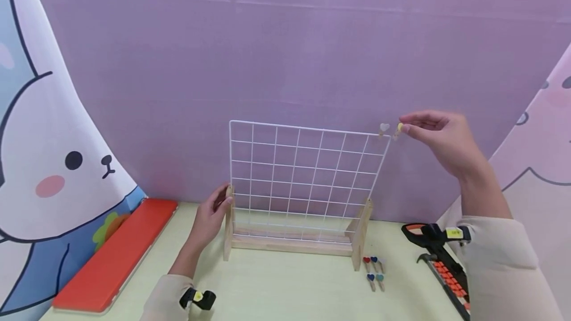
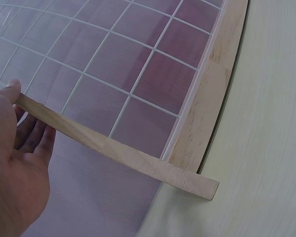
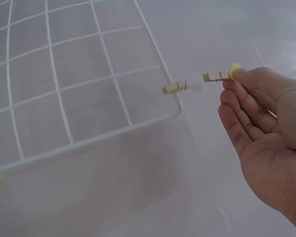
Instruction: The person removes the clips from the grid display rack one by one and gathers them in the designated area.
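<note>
A white wire grid panel (image 1: 298, 180) stands upright in a wooden stand (image 1: 292, 244). My left hand (image 1: 212, 217) grips the stand's left upright (image 2: 113, 153) near its top, thumb on one side and fingers behind. Up by the panel's top right corner, my right hand (image 1: 448, 137) pinches a mini clothespin (image 3: 218, 76) with a yellow heart between thumb and index finger, its wooden tips pointing away from the palm. Another mini clothespin (image 1: 384, 128) with a white heart is clipped on the top wire at that corner, just beside the held one.
Several mini clothespins (image 1: 373, 274) with red, blue and teal hearts lie on the table right of the stand. A long red case (image 1: 120, 256) lies at the left. A black and orange tool (image 1: 430, 239) and a keyboard with orange keys (image 1: 448, 279) are at the right.
</note>
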A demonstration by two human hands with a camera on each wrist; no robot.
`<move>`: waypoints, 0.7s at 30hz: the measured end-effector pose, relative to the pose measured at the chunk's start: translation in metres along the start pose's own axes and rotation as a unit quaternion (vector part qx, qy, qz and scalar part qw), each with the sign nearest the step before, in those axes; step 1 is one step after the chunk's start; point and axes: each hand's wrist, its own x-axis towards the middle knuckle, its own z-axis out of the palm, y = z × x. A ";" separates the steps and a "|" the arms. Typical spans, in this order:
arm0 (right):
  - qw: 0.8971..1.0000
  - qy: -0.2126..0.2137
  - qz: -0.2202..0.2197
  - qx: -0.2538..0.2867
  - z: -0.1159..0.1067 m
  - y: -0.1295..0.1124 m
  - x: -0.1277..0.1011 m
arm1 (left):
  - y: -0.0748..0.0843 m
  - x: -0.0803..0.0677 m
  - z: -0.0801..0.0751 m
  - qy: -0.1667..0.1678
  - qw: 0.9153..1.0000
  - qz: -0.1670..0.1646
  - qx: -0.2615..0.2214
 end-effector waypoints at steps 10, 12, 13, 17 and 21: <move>0.998 -0.007 0.026 -0.054 -0.002 0.034 -0.027 | 0.000 0.000 0.000 -0.002 1.000 -0.009 -0.002; 0.998 -0.015 0.036 -0.055 -0.001 0.040 -0.032 | 0.000 0.001 0.000 -0.004 1.000 -0.007 -0.007; 0.998 -0.019 0.039 -0.052 0.000 0.043 -0.034 | 0.000 0.001 0.000 -0.004 1.000 -0.007 -0.009; 0.998 -0.044 0.032 -0.037 0.005 0.054 -0.044 | -0.001 0.000 0.000 -0.005 1.000 -0.006 -0.014; 0.997 -0.062 0.018 -0.038 0.010 0.064 -0.054 | -0.001 0.000 -0.001 -0.004 1.000 -0.007 -0.014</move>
